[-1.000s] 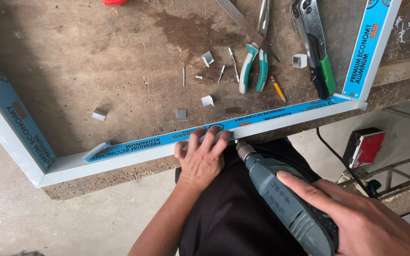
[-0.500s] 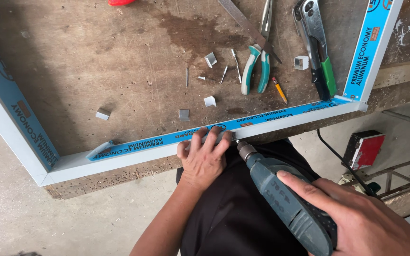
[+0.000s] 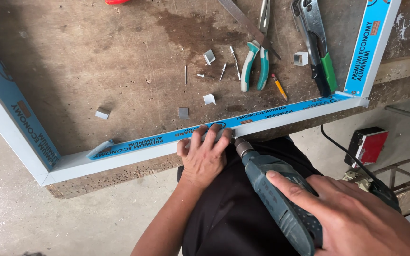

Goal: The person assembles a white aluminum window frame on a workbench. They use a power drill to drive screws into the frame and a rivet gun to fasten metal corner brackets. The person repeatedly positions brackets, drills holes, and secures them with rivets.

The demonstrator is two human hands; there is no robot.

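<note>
A white aluminium frame [image 3: 119, 154] with blue protective film lies on a worn wooden workbench [image 3: 96, 61]. My left hand [image 3: 204, 154] presses flat on the frame's near rail, fingers spread over its edge. My right hand [image 3: 357, 218] grips a grey-blue power drill [image 3: 276, 199]. The drill's chuck and bit [image 3: 241, 145] point at the rail's outer side, right beside my left fingertips.
On the bench lie teal-handled pliers [image 3: 255, 64], a green-handled hand tool [image 3: 316, 45], a pencil [image 3: 279, 86], loose screws [image 3: 228, 66] and small white corner pieces [image 3: 102, 113]. A red and black box [image 3: 368, 144] with a cable sits on the floor to the right.
The view has shifted slightly. My left hand stays on the rail, and the drill tip has edged a little closer to it.
</note>
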